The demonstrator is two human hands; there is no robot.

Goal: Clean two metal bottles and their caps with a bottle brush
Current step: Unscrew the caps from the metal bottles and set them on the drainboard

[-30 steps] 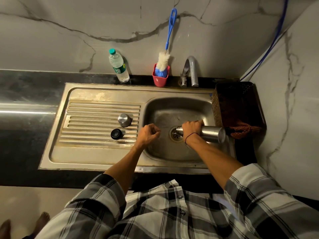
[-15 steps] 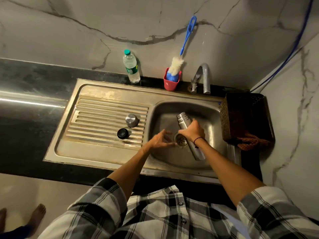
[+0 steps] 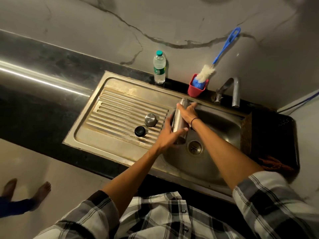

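The metal bottle (image 3: 179, 120) now stands nearly upright at the basin's left edge, no longer lying across the drain. The left hand (image 3: 170, 135), empty a second ago, now grips its lower body, while the right hand (image 3: 189, 114) has slid up near its neck.

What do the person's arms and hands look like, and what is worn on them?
Both forearms are bare. The sleeves are rolled up near the elbows and belong to a grey, black and white checked shirt with buttons. The right wrist wears a thin black band. The left hand and right hand wear no gloves.
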